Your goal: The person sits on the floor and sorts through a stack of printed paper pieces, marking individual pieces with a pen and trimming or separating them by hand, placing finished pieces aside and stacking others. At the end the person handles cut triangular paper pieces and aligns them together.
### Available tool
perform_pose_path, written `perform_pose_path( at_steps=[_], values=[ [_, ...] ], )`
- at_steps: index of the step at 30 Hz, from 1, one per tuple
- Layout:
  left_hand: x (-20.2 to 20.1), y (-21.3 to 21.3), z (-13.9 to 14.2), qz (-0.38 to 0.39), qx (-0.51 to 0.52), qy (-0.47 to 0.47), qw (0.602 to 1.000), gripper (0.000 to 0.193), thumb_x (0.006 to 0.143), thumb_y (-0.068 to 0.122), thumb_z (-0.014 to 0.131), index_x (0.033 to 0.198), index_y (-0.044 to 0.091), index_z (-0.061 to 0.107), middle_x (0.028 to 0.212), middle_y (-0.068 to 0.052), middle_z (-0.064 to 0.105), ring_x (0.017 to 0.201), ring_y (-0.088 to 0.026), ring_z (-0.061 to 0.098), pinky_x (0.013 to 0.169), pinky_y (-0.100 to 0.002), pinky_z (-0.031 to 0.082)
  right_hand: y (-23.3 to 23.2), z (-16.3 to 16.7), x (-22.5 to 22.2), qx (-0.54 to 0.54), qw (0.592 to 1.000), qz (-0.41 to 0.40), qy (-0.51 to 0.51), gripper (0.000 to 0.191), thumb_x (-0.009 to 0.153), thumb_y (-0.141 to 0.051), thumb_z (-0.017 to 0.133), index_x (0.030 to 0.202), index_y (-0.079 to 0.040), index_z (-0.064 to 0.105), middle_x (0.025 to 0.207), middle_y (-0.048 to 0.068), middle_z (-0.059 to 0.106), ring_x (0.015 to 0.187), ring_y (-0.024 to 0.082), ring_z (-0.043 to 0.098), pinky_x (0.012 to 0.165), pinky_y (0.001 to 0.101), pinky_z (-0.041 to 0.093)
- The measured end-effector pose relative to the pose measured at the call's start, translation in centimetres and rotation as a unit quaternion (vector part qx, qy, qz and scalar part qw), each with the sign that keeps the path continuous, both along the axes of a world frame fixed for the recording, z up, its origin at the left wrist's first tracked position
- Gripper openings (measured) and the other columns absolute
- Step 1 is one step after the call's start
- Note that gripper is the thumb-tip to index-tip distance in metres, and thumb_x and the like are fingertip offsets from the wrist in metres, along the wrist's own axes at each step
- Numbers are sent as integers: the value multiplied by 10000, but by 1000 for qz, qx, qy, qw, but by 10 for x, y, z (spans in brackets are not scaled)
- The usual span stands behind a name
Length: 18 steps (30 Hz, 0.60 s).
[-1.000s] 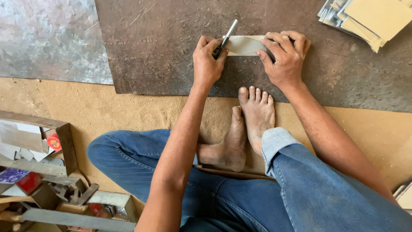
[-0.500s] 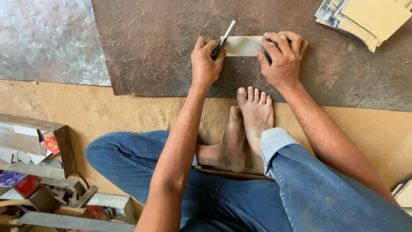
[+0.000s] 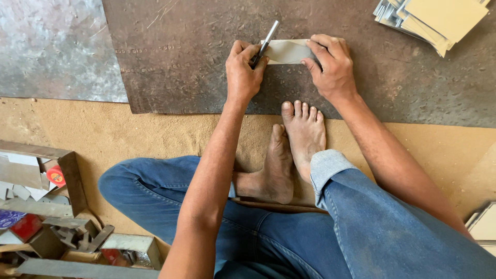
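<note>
I sit on the sandy floor with my bare feet (image 3: 295,144) drawn in. My left hand (image 3: 244,70) is shut on a thin metal scribing tool (image 3: 267,40), its tip resting on the left end of a small pale metal strip (image 3: 285,51). My right hand (image 3: 330,64) presses the right end of that strip flat against a large dark rusty metal sheet (image 3: 170,57). The strip's right part is hidden under my fingers.
A stack of cut pale metal pieces (image 3: 434,20) lies at the top right of the sheet. A shinier grey sheet (image 3: 51,46) lies to the left. Metal scraps, angle bars and a red object (image 3: 57,206) crowd the lower left. Another pale piece (image 3: 483,225) sits at the right edge.
Both hands stay on the strip with almost no change; the view has shifted slightly.
</note>
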<state>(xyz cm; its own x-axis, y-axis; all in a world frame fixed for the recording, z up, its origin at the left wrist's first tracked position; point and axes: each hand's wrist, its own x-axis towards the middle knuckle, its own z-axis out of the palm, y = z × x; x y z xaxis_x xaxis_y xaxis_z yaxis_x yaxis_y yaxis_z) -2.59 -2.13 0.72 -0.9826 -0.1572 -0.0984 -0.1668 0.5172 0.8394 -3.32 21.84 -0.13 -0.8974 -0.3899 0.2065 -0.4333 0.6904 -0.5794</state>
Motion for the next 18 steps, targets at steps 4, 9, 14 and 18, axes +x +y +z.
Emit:
perform_pose_path(
  at_steps=[4,9,14,18],
  values=[
    [0,-1,0,2,3,-2,1000,259,831,67,836,1085,81,789,946,-56,616,774,-183,644,716,-337,555,0,-1,-4,-5,1000,12,5,381,957,-133,868,1292,-24,725,1326,79,653,1198,289,596,1046,410,521],
    [-1,-2,-1,-5,-15,-1,1000,261,832,77,838,1088,79,787,954,-46,611,778,-179,637,707,-341,548,0,-4,-4,-21,1000,14,-1,352,965,-120,864,1277,-28,729,1329,79,659,1216,290,605,1057,408,523],
    [-2,-3,-1,-3,-12,-6,1000,257,834,81,838,1085,79,783,947,-47,606,773,-179,637,703,-335,557,0,-4,-4,-30,999,14,1,328,972,-104,865,1260,-27,728,1324,84,661,1210,300,609,1060,417,522],
    [-2,-4,0,-4,-13,4,1000,253,833,74,836,1081,77,785,944,-54,610,776,-184,642,704,-336,553,-1,-4,-4,-28,999,15,8,308,981,-100,855,1253,-29,729,1327,86,663,1206,304,606,1058,421,519]
  ],
)
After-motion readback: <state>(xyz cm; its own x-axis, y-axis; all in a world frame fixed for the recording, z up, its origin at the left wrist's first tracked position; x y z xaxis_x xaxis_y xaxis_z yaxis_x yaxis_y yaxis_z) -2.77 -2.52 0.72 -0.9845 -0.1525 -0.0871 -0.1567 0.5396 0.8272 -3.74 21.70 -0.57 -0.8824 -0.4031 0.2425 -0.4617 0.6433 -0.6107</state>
